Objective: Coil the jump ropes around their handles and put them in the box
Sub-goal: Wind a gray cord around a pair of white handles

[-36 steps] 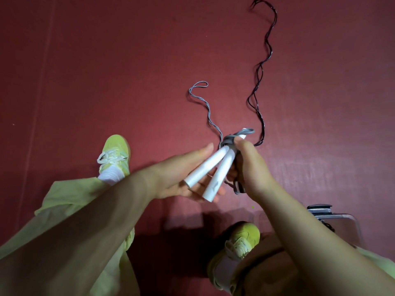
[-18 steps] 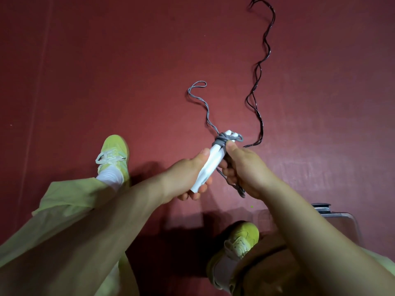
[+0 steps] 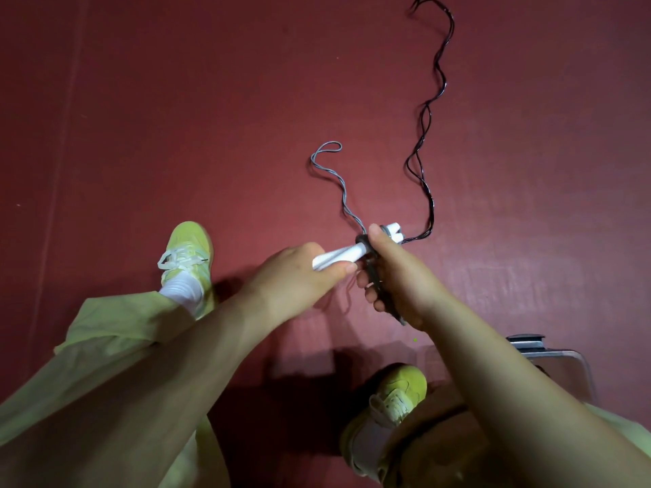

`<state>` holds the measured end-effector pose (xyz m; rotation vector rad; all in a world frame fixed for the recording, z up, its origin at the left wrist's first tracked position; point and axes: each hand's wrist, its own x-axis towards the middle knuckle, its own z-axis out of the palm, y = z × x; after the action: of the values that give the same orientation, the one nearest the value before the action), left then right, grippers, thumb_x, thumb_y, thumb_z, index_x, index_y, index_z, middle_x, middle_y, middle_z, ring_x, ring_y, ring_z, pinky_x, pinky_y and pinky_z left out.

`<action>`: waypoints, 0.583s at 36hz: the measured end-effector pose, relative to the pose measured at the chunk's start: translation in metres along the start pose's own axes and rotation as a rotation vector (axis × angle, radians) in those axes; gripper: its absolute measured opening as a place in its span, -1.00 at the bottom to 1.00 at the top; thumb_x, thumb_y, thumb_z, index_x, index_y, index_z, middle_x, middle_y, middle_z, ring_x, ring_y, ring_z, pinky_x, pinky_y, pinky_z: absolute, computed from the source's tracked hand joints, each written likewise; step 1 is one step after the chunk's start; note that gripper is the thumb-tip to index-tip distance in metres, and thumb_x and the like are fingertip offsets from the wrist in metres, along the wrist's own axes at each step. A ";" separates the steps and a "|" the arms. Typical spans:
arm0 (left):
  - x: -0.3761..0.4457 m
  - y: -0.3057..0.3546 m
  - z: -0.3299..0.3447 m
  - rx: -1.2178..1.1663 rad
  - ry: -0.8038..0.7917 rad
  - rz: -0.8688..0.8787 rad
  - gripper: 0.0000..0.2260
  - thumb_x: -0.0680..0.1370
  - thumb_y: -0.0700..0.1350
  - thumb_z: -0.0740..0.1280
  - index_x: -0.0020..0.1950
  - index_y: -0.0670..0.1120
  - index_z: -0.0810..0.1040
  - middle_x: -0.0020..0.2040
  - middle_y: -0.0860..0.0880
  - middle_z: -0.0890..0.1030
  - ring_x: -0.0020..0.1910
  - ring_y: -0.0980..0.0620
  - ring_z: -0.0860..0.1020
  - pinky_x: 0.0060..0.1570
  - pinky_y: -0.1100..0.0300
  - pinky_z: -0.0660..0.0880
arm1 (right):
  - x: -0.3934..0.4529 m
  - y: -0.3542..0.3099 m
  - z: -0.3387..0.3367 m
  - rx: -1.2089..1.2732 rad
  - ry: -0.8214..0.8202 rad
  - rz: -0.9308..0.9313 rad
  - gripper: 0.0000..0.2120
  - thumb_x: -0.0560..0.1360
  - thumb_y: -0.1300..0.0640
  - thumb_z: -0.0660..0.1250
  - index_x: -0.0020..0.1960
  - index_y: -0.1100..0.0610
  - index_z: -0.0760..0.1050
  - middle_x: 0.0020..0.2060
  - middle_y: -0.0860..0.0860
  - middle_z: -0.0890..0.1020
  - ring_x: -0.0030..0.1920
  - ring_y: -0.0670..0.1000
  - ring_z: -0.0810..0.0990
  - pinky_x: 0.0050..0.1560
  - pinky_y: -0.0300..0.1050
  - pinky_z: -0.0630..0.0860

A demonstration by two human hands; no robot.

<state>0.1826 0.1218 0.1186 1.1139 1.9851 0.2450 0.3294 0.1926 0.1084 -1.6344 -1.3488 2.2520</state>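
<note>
Your left hand (image 3: 299, 272) covers the near ends of the white handles (image 3: 347, 255). The black rope (image 3: 428, 135) runs off the frame at 12 o'clock. At 4 o'clock, your right forearm hides most of the clear box (image 3: 563, 361).

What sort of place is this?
Probably a gym or sports room: a dark red floor like sports matting, jump ropes lying across it, and sneakers on the person's feet.

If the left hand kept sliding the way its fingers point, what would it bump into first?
Probably the right hand, which grips the white handles where the grey rope is wrapped. The left hand already holds their other end; depth is unclear.
</note>
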 end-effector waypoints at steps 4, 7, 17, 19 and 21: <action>0.000 -0.001 0.000 -0.090 -0.054 -0.043 -0.65 0.42 0.26 0.35 -0.08 0.00 0.46 -0.22 0.06 0.52 -0.24 0.05 0.49 -0.34 0.14 0.30 | -0.001 -0.001 -0.001 0.015 -0.010 -0.028 -0.57 0.60 -0.18 0.10 -0.23 0.13 0.41 -0.46 0.00 0.44 -0.56 -0.05 0.31 -0.55 -0.28 0.23; 0.002 -0.003 0.000 -0.242 -0.143 -0.054 -0.61 0.36 0.23 0.43 -0.06 -0.03 0.47 -0.19 0.05 0.52 -0.25 0.06 0.46 -0.32 0.15 0.30 | -0.001 0.000 0.000 0.065 -0.019 -0.086 -0.64 0.54 -0.12 0.15 -0.29 0.11 0.39 -0.48 0.01 0.41 -0.53 -0.04 0.30 -0.49 -0.19 0.22; -0.011 0.007 -0.012 -0.701 -0.643 -0.108 -0.66 0.52 0.17 0.21 0.08 -0.04 0.56 -0.07 -0.08 0.67 -0.09 -0.05 0.61 -0.12 0.17 0.51 | -0.003 0.002 0.000 0.218 -0.124 -0.219 -0.67 0.27 -0.11 0.23 -0.27 0.19 0.42 -0.51 0.12 0.34 -0.49 0.03 0.28 -0.34 0.05 0.04; -0.012 0.008 -0.015 -0.851 -0.772 -0.167 -0.42 0.39 0.31 0.13 0.10 -0.11 0.56 -0.08 -0.15 0.67 -0.09 -0.10 0.63 -0.08 0.10 0.55 | -0.003 0.001 0.001 0.292 -0.150 -0.249 -0.66 0.21 -0.08 0.27 -0.23 0.19 0.43 -0.47 0.11 0.40 -0.50 0.01 0.33 -0.45 -0.11 0.18; -0.009 0.005 -0.013 -0.981 -0.872 -0.216 -0.28 0.34 0.39 0.03 0.06 -0.17 0.59 -0.05 -0.21 0.67 -0.02 -0.18 0.59 0.02 0.02 0.49 | -0.003 0.001 0.000 0.360 -0.188 -0.281 -0.62 0.13 -0.07 0.34 -0.20 0.20 0.47 -0.43 0.10 0.46 -0.49 0.01 0.38 -0.48 -0.19 0.26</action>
<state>0.1784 0.1203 0.1343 0.2536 0.9543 0.4528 0.3314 0.1905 0.1103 -1.0735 -1.0426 2.3449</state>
